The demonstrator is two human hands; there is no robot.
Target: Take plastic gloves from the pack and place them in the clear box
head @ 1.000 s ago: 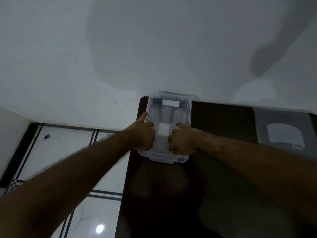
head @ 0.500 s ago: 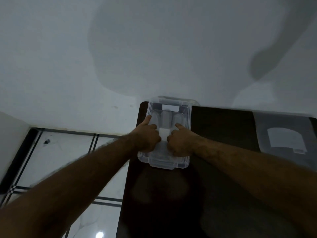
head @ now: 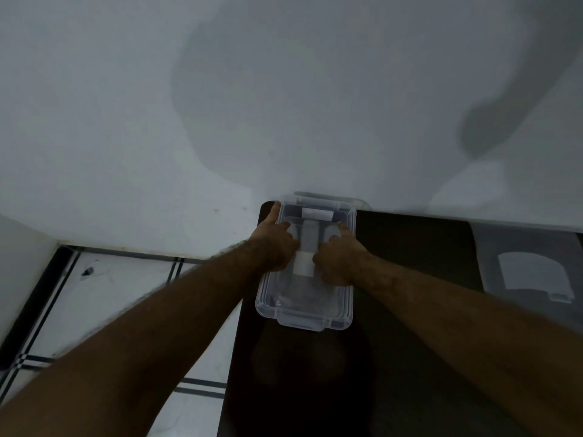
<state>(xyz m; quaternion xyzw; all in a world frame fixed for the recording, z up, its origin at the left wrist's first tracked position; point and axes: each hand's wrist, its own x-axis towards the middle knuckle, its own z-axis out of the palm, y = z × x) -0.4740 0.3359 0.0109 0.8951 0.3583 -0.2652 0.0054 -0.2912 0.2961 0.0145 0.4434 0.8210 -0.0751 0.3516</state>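
Note:
The clear box (head: 303,320) stands open on the dark table's far left corner, against the wall. Inside it lies a folded stack of plastic gloves (head: 307,238) with a white band across the middle. My left hand (head: 276,247) presses on the left side of the stack with curled fingers, its thumb stretched along the box's far left rim. My right hand (head: 339,261) grips the right side of the stack, fingers curled down into the box. The gloves pack (head: 533,272), clear with a white label, lies flat at the table's far right.
The dark table (head: 410,357) ends just left of the box, with white tiled floor (head: 110,294) below. A white wall (head: 284,105) rises right behind the box. What looks like the box's lid (head: 331,197) leans behind it.
Both hands have slid farther into the box toward the wall, still on the gloves. My left thumb now reaches the far left rim. The view has tilted up slightly.

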